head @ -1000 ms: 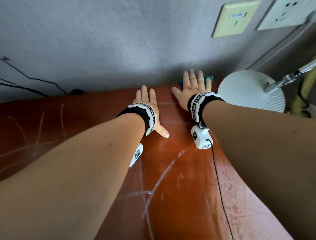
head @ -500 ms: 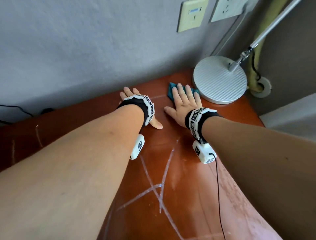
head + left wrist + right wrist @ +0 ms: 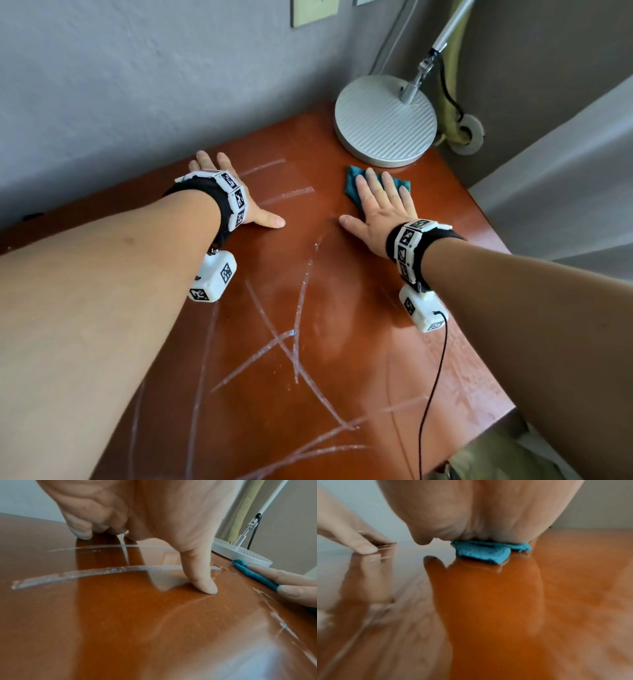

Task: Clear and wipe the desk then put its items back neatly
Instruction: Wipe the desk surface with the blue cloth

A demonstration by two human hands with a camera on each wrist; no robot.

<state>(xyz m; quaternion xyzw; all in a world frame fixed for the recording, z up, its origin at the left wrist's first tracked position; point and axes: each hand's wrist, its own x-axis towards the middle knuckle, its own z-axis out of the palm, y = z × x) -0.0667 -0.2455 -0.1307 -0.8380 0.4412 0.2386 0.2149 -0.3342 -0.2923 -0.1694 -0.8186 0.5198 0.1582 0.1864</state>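
A glossy reddish-brown desk (image 3: 308, 342) fills the head view, streaked with whitish marks. My right hand (image 3: 378, 202) lies flat with straight fingers on a folded teal cloth (image 3: 351, 186), pressing it to the desk just in front of the lamp base. The cloth (image 3: 484, 552) shows under the palm in the right wrist view and as a blue roll (image 3: 254, 574) in the left wrist view. My left hand (image 3: 233, 192) rests flat on the bare desk near the wall, thumb spread; its thumb (image 3: 204, 580) touches the wood.
A round silver lamp base (image 3: 383, 120) with a slanted metal arm (image 3: 442, 44) stands at the desk's back right corner. The grey wall (image 3: 137, 85) runs along the back edge. The desk's right edge (image 3: 479, 212) drops off beside my right arm.
My right hand slid the cloth back from the wall and rightward, to just in front of the lamp base. The left hand stayed flat on the desk. The head view swung right.
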